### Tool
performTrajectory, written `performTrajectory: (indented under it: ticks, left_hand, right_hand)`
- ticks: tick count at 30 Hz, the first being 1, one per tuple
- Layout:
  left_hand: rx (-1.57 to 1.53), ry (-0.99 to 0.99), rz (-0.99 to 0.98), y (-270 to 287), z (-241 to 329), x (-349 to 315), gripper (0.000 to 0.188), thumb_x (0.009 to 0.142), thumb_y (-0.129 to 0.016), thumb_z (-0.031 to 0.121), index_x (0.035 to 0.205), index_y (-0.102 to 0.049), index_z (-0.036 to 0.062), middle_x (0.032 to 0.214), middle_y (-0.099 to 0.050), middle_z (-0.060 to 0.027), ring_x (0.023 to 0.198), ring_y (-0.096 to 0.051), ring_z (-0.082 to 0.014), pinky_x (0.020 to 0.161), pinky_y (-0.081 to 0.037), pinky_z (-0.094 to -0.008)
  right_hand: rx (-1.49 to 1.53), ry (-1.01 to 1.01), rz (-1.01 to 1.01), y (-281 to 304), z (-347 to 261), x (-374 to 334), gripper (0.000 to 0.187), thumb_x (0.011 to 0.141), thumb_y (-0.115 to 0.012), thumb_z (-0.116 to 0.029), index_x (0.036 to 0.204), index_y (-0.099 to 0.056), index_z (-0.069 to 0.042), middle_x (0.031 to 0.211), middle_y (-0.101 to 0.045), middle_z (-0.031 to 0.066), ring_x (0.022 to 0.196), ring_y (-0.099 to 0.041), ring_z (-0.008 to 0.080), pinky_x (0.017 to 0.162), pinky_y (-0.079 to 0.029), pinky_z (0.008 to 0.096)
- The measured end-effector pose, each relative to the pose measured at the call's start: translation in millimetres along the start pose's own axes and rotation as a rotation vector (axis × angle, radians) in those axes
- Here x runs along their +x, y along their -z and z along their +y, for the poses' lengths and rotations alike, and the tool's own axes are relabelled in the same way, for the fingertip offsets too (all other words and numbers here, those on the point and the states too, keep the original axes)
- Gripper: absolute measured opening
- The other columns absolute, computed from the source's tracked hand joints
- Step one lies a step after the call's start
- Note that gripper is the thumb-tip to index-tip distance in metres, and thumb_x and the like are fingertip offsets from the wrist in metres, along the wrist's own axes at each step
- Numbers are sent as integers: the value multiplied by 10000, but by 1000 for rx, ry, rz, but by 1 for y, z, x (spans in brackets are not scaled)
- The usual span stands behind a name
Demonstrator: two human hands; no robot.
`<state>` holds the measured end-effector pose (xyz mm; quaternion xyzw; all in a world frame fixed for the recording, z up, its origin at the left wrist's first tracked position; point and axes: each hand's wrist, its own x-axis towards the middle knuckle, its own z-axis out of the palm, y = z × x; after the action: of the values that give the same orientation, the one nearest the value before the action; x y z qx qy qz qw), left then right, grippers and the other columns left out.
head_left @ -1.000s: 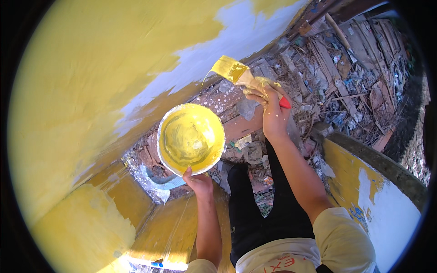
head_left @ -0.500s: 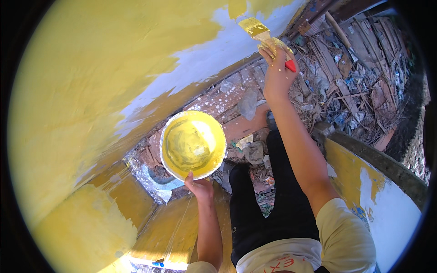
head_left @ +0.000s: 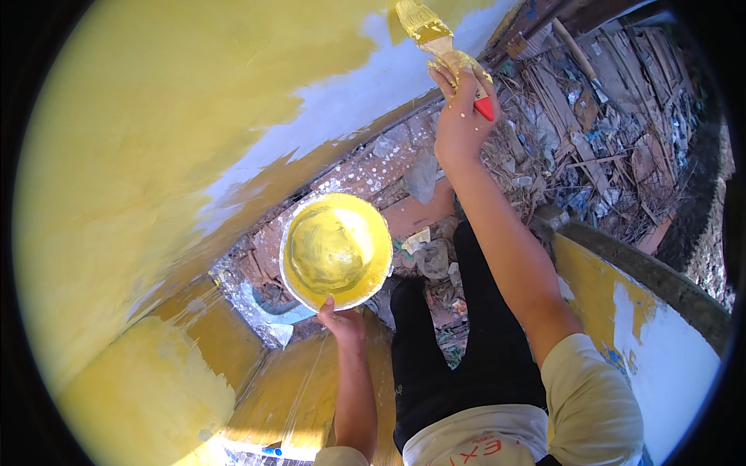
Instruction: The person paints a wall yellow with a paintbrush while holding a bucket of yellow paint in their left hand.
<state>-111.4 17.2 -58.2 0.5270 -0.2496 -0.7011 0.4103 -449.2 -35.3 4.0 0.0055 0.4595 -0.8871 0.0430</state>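
Note:
My right hand is closed round the handle of a paintbrush, which has a red handle end and bristles loaded with yellow paint. The bristles are at the wall, beside a bare whitish patch; whether they touch it I cannot tell. Yellow paint is smeared over my fingers. Lower and to the left, my left hand grips the rim of a round paint bucket, thumb over the edge and fingers hidden beneath. Inside, yellow paint coats the walls and bottom.
Rubble, boards and plastic scraps cover the ground to the right. A blue-grey basin-like object lies below the bucket, at the wall's foot. A low wall with a concrete top curves along the right, near my legs.
The brush and my right hand have moved up and slightly left along the wall. The bucket in my left hand has shifted a little to the right and down.

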Motion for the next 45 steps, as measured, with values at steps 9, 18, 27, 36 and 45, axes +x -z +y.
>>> performTrajectory:
  ticks: [9, 18, 27, 36, 45]
  left_hand:
    - [30, -9, -40, 1, 0, -2, 647, 732, -548, 273, 1316, -328, 102, 1277, -417, -75, 1187, -409, -242, 987, -330, -410]
    - [-40, -34, -17, 6, 4, -7, 613, 720, -545, 202, 1288, -357, 66, 1245, -447, -92, 1155, -445, -253, 976, -357, -409]
    - [51, -73, -38, 25, 3, -10, 638, 744, -544, 297, 1309, -341, 83, 1257, -441, -78, 1169, -426, -242, 981, -325, -401]
    - [29, -70, -34, 29, 2, -14, 644, 746, -545, 298, 1314, -337, 78, 1270, -439, -76, 1182, -421, -240, 994, -318, -400]
    - [32, -69, -60, 24, 1, -13, 647, 741, -548, 290, 1315, -336, 79, 1271, -438, -81, 1180, -424, -245, 998, -316, -397]
  right_hand:
    - [-107, -93, 62, -19, 16, -8, 289, 833, -494, -97, 1025, -493, 119, 924, -590, 161, 817, -642, 246, 759, -518, 277]
    - [78, 0, -118, -33, -32, -26, 276, 878, -479, -113, 1033, -496, 115, 965, -581, 166, 887, -625, 257, 789, -507, 277]
    - [-66, -193, 22, 35, 65, -23, 303, 885, -481, -98, 1088, -474, 127, 1079, -533, 185, 997, -575, 245, 875, -495, 294]
    - [-68, -69, -117, -28, 1, -31, 307, 874, -500, -94, 1064, -476, 146, 1019, -569, 189, 901, -619, 250, 830, -505, 281]
    - [82, -123, -158, -9, 5, -34, 317, 881, -508, -107, 1095, -468, 123, 1048, -556, 189, 959, -599, 254, 865, -486, 292]
